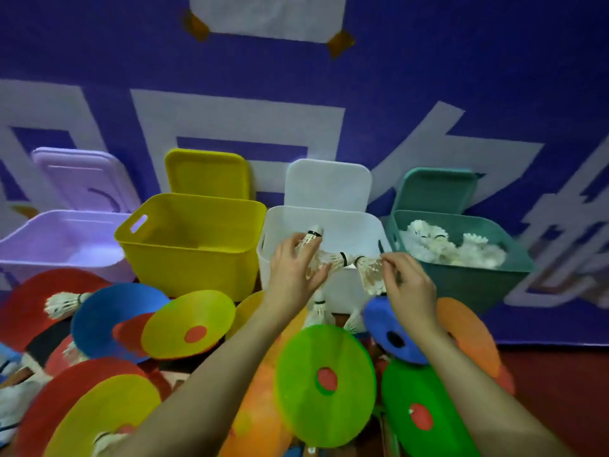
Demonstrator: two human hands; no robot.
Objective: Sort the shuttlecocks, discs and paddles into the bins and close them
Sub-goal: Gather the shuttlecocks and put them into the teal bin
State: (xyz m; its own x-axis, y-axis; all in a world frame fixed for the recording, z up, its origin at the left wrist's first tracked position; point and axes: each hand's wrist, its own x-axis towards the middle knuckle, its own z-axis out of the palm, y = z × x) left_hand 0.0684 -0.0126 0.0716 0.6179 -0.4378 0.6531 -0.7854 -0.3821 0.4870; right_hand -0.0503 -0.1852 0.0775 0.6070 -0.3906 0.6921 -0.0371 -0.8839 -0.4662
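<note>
Four open bins stand in a row: purple [39, 239], yellow [184, 258], white [349, 219] and teal [468, 278]. The teal bin holds several white shuttlecocks [445, 247]. My left hand [293, 268] grips two shuttlecocks [329, 258] in front of the white bin. My right hand [408, 285] pinches another shuttlecock [370, 272] by its feathers, just left of the teal bin. Coloured discs lie in a heap below, among them a yellow disc [188, 324], a green disc [326, 384] and a blue disc [392, 331]. Loose shuttlecocks [64, 303] lie among them.
Each bin's lid leans upright behind it: purple lid [82, 179], yellow lid [207, 173], white lid [326, 183], teal lid [435, 189]. A blue cloth with pale markings [428, 94] covers the ground behind. Red floor [553, 390] shows at the right.
</note>
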